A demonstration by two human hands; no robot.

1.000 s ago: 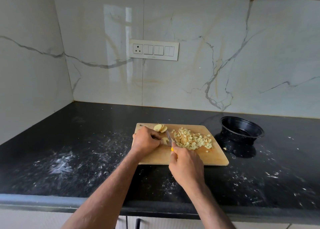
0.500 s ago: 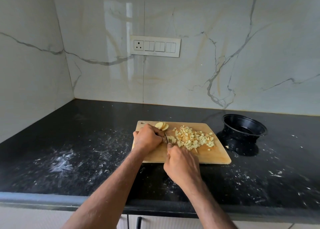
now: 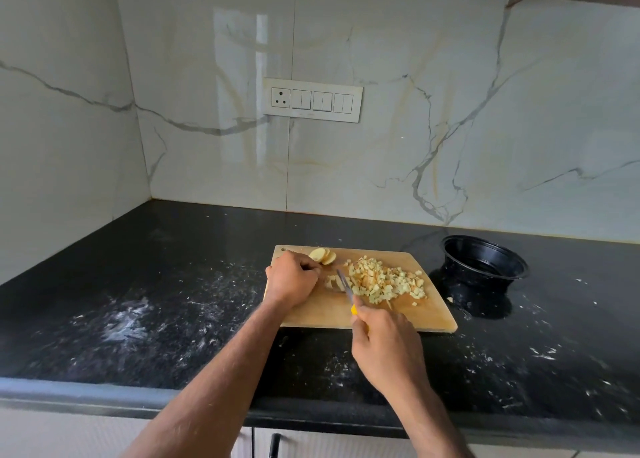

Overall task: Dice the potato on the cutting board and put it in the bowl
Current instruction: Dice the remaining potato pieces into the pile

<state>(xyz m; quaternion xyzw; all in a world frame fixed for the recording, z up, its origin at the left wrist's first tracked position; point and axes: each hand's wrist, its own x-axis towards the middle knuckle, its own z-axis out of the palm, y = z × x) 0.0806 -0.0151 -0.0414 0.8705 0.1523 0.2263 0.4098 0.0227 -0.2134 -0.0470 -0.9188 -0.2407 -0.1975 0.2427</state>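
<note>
Drew the right hand (image 3: 388, 350) back toward the near edge of the cutting board (image 3: 322, 314) since half a second ago, so that a strip of yellow handle showed at the knuckles; gripped the knife (image 3: 344, 286) there, fingers curled round it, blade angled away and to the left; laid the blade between the small potato piece (image 3: 333, 281) being cut and the heap of diced potato (image 3: 384, 281); earlier held the blade closer in under the left hand, mostly hidden. Kept the left hand (image 3: 292, 277) at the same far-left part of the board, fingers curled down and pressing on the potato piece (fingertips tucked under, so the exact grip could not be made out). Left two round potato slices (image 3: 322, 256) lying overlapped at the far edge just behind the left hand, unmoved; left the heap spread over the middle and right of the board, a few loose cubes scattered off its near side.

Stood the black bowl (image 3: 485, 262) on the dark countertop (image 3: 156, 302) to the right of the board, apart from it; held no potato that could be seen, only a dark glossy inside. Showed white smears and specks across the countertop on both sides; carried a switch panel (image 3: 311, 100) on the marble wall behind.
</note>
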